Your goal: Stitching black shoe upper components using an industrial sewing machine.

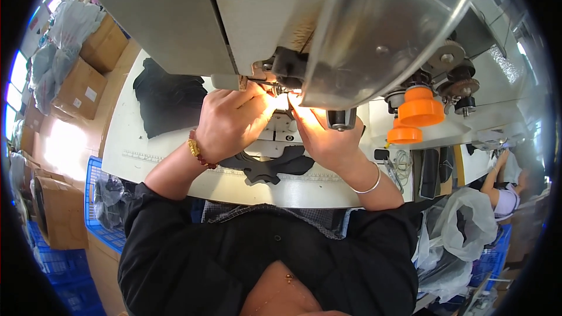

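Both hands are raised at the needle area of a large grey sewing machine [170, 29], under a bright lamp. My left hand [231, 120], with a beaded bracelet at the wrist, has its fingers drawn together just left of the needle. From the other side my right hand [331, 140], wearing a silver bangle, brings its fingertips close to the same spot. Glare and the machine head hide what is between the fingers. Below the hands, a cut-out black fabric piece [266, 167] lies on the white table [234, 193]. A stack of black pieces [164, 96] rests beyond my left forearm.
A ruler strip [143, 157] runs along the table. Orange knobs [420, 106] stick out at the machine's right. Scissors-like metal tool [393, 174] lies beside my right wrist. A blue crate [96, 205] stands left, plastic bags [462, 228] right. Another person [503, 190] sits far right.
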Tool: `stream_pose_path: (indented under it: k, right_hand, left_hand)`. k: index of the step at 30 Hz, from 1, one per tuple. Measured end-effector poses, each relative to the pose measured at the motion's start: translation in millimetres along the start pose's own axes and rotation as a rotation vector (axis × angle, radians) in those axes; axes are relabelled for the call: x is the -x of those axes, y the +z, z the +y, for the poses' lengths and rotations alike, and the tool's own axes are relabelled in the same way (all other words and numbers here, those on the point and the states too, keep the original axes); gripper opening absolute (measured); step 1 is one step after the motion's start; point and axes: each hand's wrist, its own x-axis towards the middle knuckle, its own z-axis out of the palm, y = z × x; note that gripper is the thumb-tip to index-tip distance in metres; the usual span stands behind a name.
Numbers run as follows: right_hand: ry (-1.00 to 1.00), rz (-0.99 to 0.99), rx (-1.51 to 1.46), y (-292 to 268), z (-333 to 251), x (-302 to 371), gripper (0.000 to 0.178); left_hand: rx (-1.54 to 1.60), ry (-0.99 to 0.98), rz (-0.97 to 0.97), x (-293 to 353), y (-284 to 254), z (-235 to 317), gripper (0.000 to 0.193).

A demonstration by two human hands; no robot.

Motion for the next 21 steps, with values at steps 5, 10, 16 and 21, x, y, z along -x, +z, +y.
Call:
stream_pose_path:
  k: [5, 10, 16, 21]
  right_hand:
    - [0.023, 0.023, -0.007, 2.2, -2.3, 2.7, 0.037]
    - [-0.026, 0.067, -0.05, -17.8, 0.5, -2.0, 0.025]
    - [0.334, -0.406, -0.046, -84.6, 38.7, 7.9, 0.013]
    - [0.369, -0.614, 0.012, -33.7, 49.5, 70.6, 0.024]
  left_hand:
    - [0.019, -0.01, 0.004, 0.0, -1.6, 3.2, 0.009]
    - [0.007, 0.0, -0.052, -8.5, -8.3, 11.1, 0.01]
    - [0.152, -0.266, 0.084, -13.1, -8.6, -15.3, 0.012]
    - [0.461, -0.258, -0.097, 0.8, 37.9, -82.7, 0.014]
